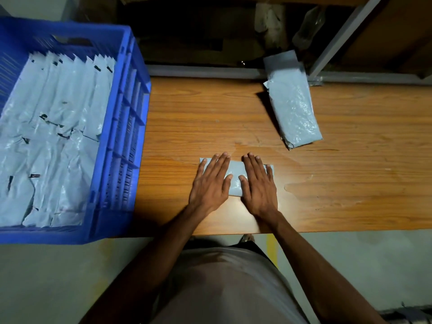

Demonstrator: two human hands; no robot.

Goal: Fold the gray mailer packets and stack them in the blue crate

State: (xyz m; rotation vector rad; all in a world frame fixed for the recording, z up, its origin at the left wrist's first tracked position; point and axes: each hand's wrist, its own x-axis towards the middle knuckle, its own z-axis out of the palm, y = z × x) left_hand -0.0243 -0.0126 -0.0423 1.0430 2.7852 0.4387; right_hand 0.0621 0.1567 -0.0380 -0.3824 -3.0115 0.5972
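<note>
A folded gray mailer packet [235, 170] lies flat on the wooden table [350, 183] near its front edge. My left hand [211, 183] presses on its left half with straight fingers. My right hand [258, 183] lies flat on its right half, so only the middle strip and the corners show. A stack of gray mailers [292, 106] lies at the back right of the table. The blue crate [121, 136] stands at the left, holding several rows of folded gray packets [53, 136].
A grey metal rail [210, 71] runs along the table's back edge, with a slanted metal post [343, 36] at the back right. Dark shelving lies behind. The concrete floor and my torso are below the front edge.
</note>
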